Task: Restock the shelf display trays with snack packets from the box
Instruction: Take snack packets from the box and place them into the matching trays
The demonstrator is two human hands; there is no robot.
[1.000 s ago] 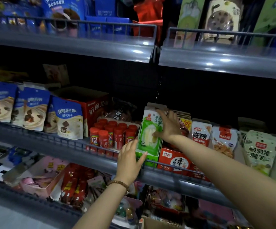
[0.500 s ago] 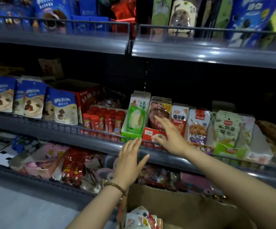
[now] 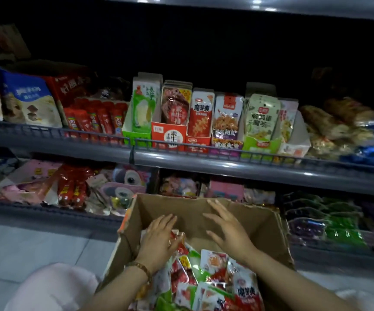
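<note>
The clearest print is 魔芋爽, in dark characters on the red-and-white packet (image 3: 201, 111) standing in a red display tray (image 3: 198, 140); the small red oval logo above it is too blurred to read. The same 魔芋爽 shows on a loose packet (image 3: 246, 290) lying in the cardboard box (image 3: 260, 221). Further right, the pale green packet (image 3: 261, 117) carries two rows of dark characters that look like 鹌鹑蛋 and 魔芋, though they are soft. The red carton (image 3: 69, 88) at the left bears large pale characters, seemingly 好丽友. A white tag on the orange-red display tray (image 3: 168, 135) seems to say 红派. The white lettering on the blue pouch (image 3: 28, 97) is too smeared to read.
</note>
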